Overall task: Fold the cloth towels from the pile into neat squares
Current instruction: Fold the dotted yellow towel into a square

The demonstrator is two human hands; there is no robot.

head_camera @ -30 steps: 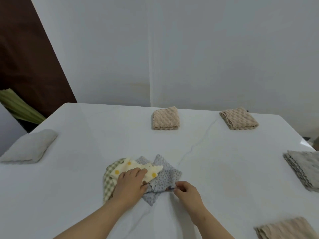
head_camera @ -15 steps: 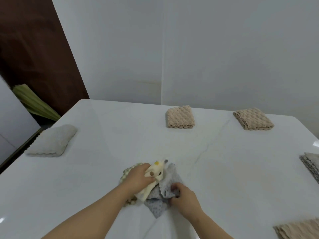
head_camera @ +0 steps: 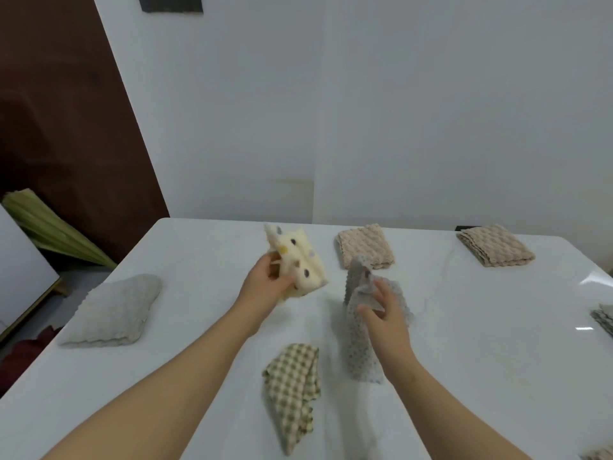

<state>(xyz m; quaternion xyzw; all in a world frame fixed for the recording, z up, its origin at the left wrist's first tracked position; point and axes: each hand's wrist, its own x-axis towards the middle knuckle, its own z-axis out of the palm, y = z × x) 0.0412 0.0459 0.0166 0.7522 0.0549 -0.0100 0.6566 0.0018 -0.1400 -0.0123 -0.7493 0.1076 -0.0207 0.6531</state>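
Head view looks down on a white tabletop (head_camera: 471, 353) with a green checked towel (head_camera: 293, 386) lying crumpled and flat near the front edge, between the two forearms. Up and to the left of the checked towel, the left hand (head_camera: 267, 287) is raised off the surface, its fingers curled round a cream spotted towel (head_camera: 300, 260) that sticks up bunched above the fist. Just right of the checked towel, the right hand (head_camera: 386, 315) pinches a grey dotted towel (head_camera: 360, 340) between thumb and fingers. That towel hangs down in a loose strip, and its lower end reaches the tabletop beside the checked one.

Folded towels ring the work area. A grey one (head_camera: 112, 310) lies well left of the checked towel by the left edge. A beige one (head_camera: 365, 245) sits far behind it, partly covered by the top of the dotted towel, and a second beige one (head_camera: 496, 245) rests farther right near the back corner. Another grey stack (head_camera: 604, 318) shows at the right edge, cut off by the frame, and a sliver of one more towel (head_camera: 600, 455) shows at the bottom right corner.

Bare tabletop spreads to the right of the checked towel and behind it, up to the back edge against a pale wall (head_camera: 398, 111). Past the left edge stand a dark brown panel (head_camera: 66, 127) and a green ribbed object (head_camera: 49, 227).
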